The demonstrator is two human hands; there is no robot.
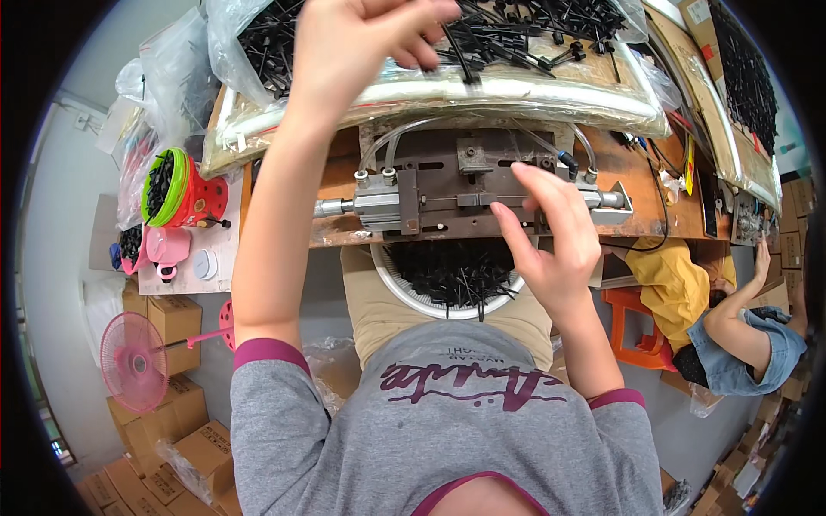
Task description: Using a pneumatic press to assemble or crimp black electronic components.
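Observation:
My left hand [366, 43] is raised over a heap of black plastic pieces [542, 34] at the far side. Its fingers are pinched on a thin black plastic stick [460, 58] with a thicker, slightly blurred lower end. Nearer me, my right hand [555, 228] hovers at the right part of a metal clamping fixture [447, 202]. Thumb and fingers are apart there, with nothing seen between them. A small metal block [475, 199] sits in the fixture's middle, just left of my right thumb. Below the fixture, a white basket [404, 297] of similar black pieces rests between my legs.
Air cylinders [379, 209] with clear hoses flank the fixture. A plastic-wrapped tray edge [413, 93] borders the heap. A red and green bucket [206, 198] and a pink fan [134, 361] stand left, near cardboard boxes [172, 331]. Another person in yellow [662, 279] works at right.

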